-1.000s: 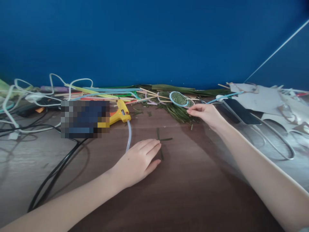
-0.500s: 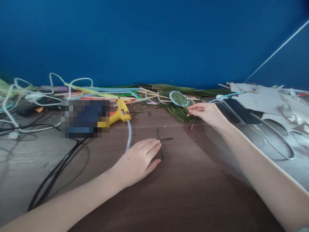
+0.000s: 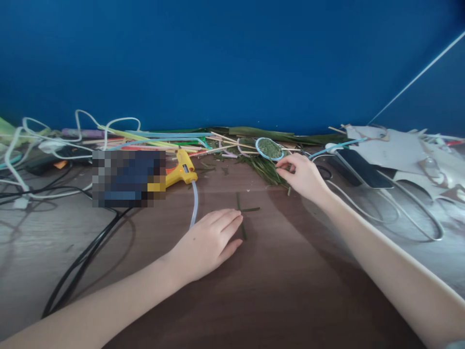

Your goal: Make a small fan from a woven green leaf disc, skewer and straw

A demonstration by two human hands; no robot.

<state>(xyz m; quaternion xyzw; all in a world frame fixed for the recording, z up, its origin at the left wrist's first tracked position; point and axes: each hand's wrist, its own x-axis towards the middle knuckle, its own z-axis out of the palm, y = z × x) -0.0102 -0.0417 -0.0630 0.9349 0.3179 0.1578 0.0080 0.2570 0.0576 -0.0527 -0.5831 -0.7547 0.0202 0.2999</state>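
My left hand (image 3: 214, 235) lies flat on the table with its fingers stretched out. Its fingertips touch a small cross of narrow green leaf strips (image 3: 239, 201), partly hidden under them. Farther back, my right hand (image 3: 303, 175) reaches to a heap of cut leaf strips (image 3: 267, 170). Its thumb and forefinger are pinched at the heap's right side, and what is between the tips is too small to make out. Just behind those fingers sits a blue-rimmed round piece (image 3: 269, 148) filled with chopped green bits.
A yellow glue gun (image 3: 181, 168) with a clear glue stick rests left of centre, beside a blurred-out patch. Coloured straws and wooden sticks (image 3: 221, 140) line the blue wall. Cables (image 3: 98, 237) run along the left. At right lie a phone (image 3: 363, 167), a white cable and cut white card (image 3: 385, 145).
My right hand has shifted slightly left and toward me, its fingertips now over the heap of leaf strips. My left hand and the leaf cross stay in place.
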